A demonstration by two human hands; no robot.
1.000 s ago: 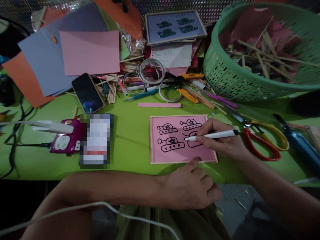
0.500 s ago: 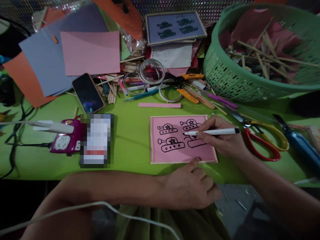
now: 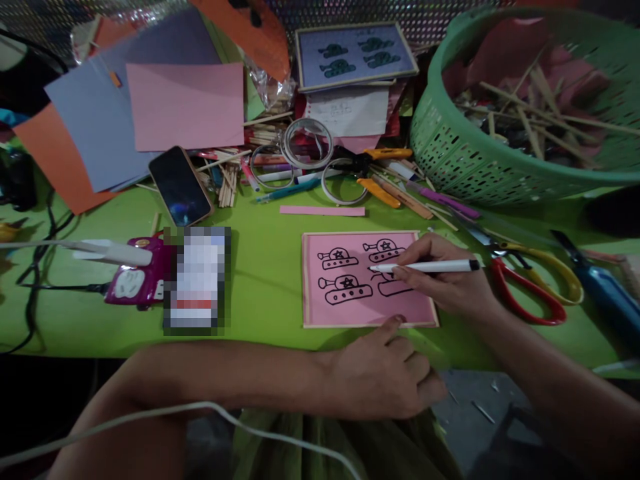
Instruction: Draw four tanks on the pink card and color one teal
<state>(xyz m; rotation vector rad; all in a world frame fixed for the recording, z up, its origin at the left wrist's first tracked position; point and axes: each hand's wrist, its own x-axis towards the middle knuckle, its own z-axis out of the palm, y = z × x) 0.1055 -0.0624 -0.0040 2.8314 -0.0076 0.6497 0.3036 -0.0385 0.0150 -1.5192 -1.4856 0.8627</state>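
Between the fingertips and thumb of my right hand point(image 3: 445, 277) is a white marker pen point(image 3: 440, 265), its black tip pointing left at the pink card point(image 3: 345, 313). The card lies flat on the green table, edged with thin wooden sticks. Black line drawings of tanks with stars cover it; the lower right one is partly hidden by my right hand. My left hand point(image 3: 383, 373) rests at the table's front edge. Its index finger is stretched onto the card's lower border, the other fingers loosely bent, with nothing seen in them.
A green basket point(image 3: 465, 147) of sticks and scraps stands back right. Scissors point(image 3: 530, 280) and a blue tool point(image 3: 605, 293) lie right. Behind the card are a pink strip point(image 3: 323, 211), tape rolls point(image 3: 307, 162) and a blue framed card point(image 3: 310, 63). Two phones point(image 3: 181, 187) lie left.
The whole view has shifted slightly, so things appear a little farther right. Both hands keep nearly the same pose on the card, and the marker tip has barely moved against it.
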